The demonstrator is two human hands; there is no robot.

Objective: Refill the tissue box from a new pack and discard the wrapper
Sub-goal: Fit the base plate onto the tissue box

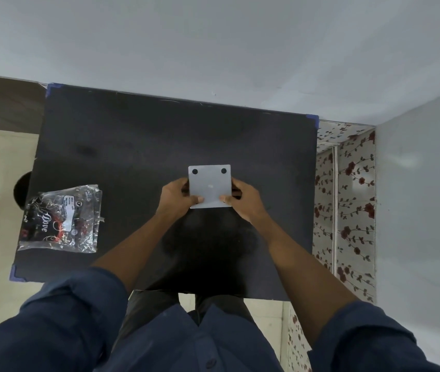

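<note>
A square tissue box (209,185) stands on the black table (138,146) with its pale grey underside facing up; two black round pads show at its far corners. My left hand (177,196) grips its left side and my right hand (243,201) grips its right side, thumbs pressed on the near edge of the grey panel. The box's dark body is mostly hidden under the panel and my fingers. A crumpled clear plastic wrapper (61,220) with black and red print lies flat near the table's left edge, away from both hands.
The table stands against a pale wall at the far side. A flower-patterned covering (347,200) fills the gap on the right, next to another wall. A dark round object (21,190) sits on the cream floor by the table's left edge.
</note>
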